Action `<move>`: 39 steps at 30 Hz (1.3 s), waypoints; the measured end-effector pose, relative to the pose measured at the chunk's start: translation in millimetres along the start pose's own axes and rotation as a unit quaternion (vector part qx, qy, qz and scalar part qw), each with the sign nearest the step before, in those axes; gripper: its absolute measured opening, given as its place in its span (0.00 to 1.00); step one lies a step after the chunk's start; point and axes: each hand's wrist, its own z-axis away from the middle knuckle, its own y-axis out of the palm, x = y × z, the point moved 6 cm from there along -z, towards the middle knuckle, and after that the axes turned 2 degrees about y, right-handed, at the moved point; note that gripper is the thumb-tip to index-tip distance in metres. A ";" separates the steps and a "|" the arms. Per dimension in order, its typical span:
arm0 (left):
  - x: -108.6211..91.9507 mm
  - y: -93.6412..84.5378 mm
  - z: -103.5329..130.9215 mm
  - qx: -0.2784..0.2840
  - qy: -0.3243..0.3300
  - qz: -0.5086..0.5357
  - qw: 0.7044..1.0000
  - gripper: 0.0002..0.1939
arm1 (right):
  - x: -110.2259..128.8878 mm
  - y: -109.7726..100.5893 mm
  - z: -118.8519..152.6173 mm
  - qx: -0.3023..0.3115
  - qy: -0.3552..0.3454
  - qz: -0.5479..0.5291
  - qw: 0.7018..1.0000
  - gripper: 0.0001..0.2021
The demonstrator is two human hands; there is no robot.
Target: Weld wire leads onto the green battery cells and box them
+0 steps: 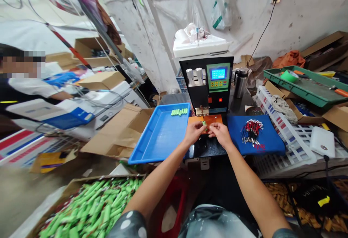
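Observation:
Held between the fingers of my left hand (193, 133) is a small green battery cell (204, 123), its end showing above the fingertips. My right hand (221, 134) is close beside it with thumb and fingers pinched together; whatever is between them is too small to make out. Both hands are over the orange plate (193, 119) at the foot of a black spot welder (227, 82) with a lit display. The welder's electrode tips (201, 110) are just behind the cell. To the left, several green cells (179, 112) lie in a row inside a blue tray (136, 151).
A bundle of red and black wire leads (252, 131) rests on a blue mat (273, 142) at right. Behind it stands a steel flask (240, 83). A box of green battery packs (89, 205) is at lower left. Another person (29, 86) sits at far left.

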 end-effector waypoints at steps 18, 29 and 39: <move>-22.8 10.9 27.3 -0.042 0.008 0.066 0.997 0.15 | -14.7 26.7 44.5 0.080 0.008 0.015 0.997 0.10; -10.2 11.5 26.8 -0.005 -0.062 0.170 0.983 0.23 | 2.2 7.2 32.7 0.031 0.047 -0.116 0.992 0.15; 1.2 7.3 16.2 0.035 -0.046 0.095 0.994 0.30 | 5.4 3.1 9.0 -0.001 0.034 -0.151 0.988 0.18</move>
